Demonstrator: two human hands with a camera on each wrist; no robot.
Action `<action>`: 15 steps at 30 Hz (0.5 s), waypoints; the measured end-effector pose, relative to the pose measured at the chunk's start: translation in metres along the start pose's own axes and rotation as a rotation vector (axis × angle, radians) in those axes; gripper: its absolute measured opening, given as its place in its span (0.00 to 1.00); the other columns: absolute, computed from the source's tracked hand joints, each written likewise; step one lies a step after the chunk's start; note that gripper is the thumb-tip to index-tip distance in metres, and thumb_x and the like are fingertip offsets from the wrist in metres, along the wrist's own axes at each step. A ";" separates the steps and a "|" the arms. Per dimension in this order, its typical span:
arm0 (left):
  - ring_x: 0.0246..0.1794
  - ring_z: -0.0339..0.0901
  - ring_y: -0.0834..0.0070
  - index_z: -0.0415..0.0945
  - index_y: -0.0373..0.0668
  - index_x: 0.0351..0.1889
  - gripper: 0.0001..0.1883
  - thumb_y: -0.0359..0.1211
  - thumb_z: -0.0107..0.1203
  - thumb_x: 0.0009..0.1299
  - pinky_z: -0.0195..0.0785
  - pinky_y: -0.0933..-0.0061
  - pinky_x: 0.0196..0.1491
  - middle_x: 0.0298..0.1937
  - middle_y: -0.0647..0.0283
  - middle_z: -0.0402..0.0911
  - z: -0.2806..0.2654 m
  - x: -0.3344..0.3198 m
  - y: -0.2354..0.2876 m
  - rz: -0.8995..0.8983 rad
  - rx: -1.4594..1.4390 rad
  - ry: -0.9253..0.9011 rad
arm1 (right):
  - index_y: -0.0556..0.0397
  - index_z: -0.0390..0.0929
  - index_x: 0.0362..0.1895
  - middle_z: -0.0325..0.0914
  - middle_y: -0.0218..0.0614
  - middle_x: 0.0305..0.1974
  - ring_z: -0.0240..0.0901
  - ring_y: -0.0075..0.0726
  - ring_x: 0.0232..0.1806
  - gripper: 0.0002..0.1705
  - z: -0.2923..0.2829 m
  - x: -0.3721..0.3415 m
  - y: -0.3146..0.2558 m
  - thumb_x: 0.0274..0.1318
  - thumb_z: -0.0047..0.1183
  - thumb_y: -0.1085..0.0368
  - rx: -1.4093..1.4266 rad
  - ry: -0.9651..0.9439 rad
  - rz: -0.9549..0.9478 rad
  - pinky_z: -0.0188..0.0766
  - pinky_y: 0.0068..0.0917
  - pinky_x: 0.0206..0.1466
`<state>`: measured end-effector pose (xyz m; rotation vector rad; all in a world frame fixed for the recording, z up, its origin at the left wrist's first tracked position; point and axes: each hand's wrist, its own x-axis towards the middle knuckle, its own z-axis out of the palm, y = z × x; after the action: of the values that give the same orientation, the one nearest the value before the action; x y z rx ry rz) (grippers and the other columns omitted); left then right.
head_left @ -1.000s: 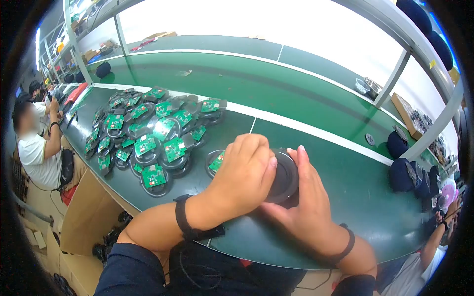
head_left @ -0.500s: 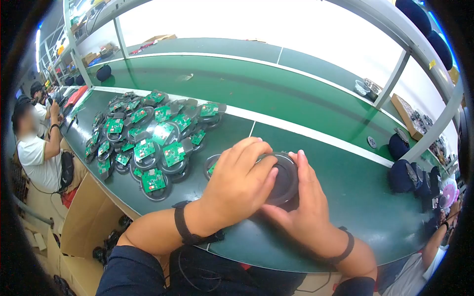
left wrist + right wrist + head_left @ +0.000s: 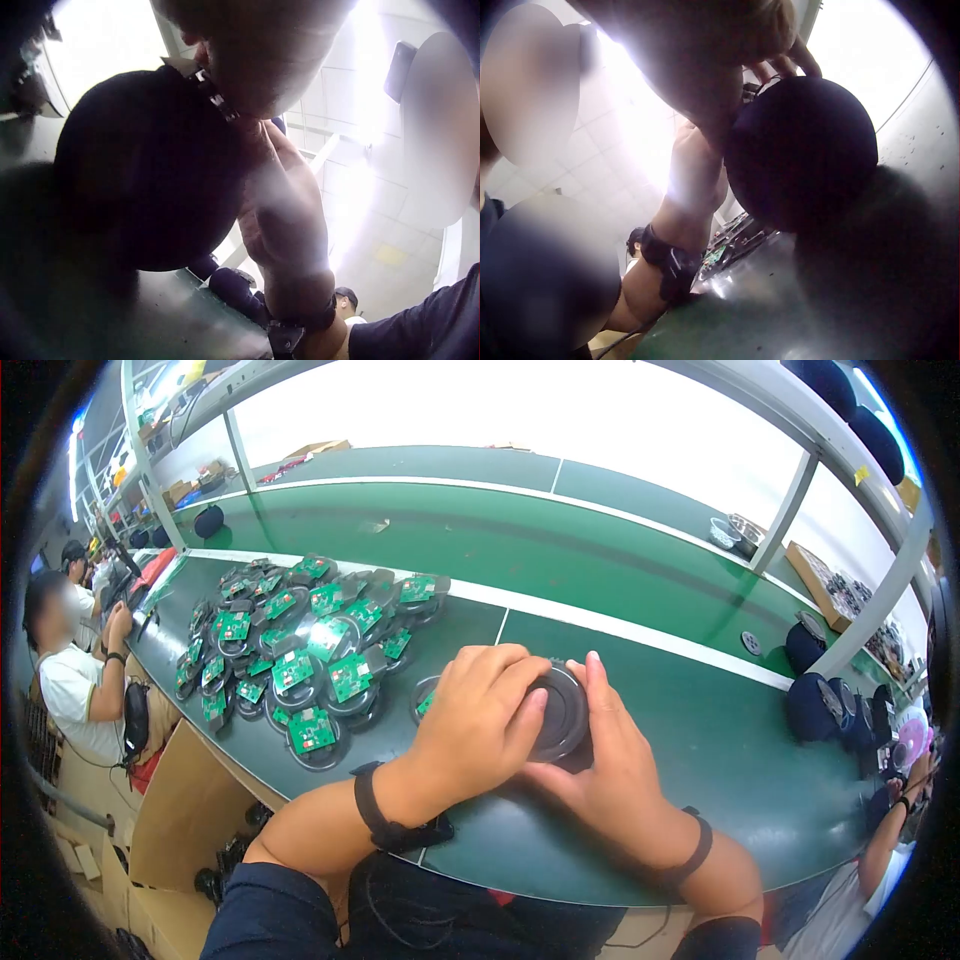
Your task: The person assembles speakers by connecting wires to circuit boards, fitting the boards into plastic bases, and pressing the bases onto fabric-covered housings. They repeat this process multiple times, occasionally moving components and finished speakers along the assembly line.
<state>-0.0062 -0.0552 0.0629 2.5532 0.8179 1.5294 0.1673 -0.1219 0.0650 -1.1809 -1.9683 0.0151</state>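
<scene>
Between both hands is a round, dark ball-shaped body with a flat black ringed face (image 3: 565, 710) turned upward. My left hand (image 3: 465, 725) grips its left side, thumb and fingertips lying over the edge of the face. On the right, my right hand (image 3: 620, 765) holds it with long fingers along the far side and the thumb at the near side. In the left wrist view the dark round body (image 3: 150, 172) is mostly in shadow. The right wrist view shows the body (image 3: 802, 154) close over the table. A black ring with a green circuit board (image 3: 425, 700) lies partly hidden behind my left hand.
A heap of black rings with green circuit boards (image 3: 310, 640) covers the table's left part. Dark blue round bodies (image 3: 815, 710) stand at the right edge. A cardboard box (image 3: 200, 810) is below left. People sit at both sides; a metal frame (image 3: 780, 510) rises behind.
My left hand's fingers have spread and slid back to the left, baring more of the black face. The right hand keeps its hold. The head view has tilted slightly.
</scene>
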 end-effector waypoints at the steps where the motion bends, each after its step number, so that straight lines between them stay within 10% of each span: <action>1: 0.43 0.72 0.55 0.78 0.36 0.46 0.11 0.30 0.57 0.69 0.66 0.58 0.50 0.42 0.54 0.76 -0.002 -0.001 0.000 0.007 -0.002 -0.001 | 0.68 0.50 0.75 0.71 0.58 0.63 0.73 0.60 0.62 0.65 0.000 0.000 -0.001 0.37 0.78 0.58 -0.004 0.007 0.002 0.73 0.41 0.62; 15: 0.39 0.73 0.59 0.76 0.42 0.42 0.12 0.26 0.65 0.62 0.67 0.60 0.42 0.40 0.60 0.74 0.000 -0.011 -0.011 0.164 -0.130 -0.004 | 0.62 0.66 0.68 0.72 0.55 0.63 0.74 0.57 0.61 0.53 -0.003 0.003 0.008 0.39 0.78 0.54 0.016 -0.025 0.044 0.73 0.41 0.62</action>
<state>-0.0151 -0.0507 0.0501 2.5820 0.5016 1.5628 0.1741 -0.1163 0.0654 -1.2183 -1.9602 0.0685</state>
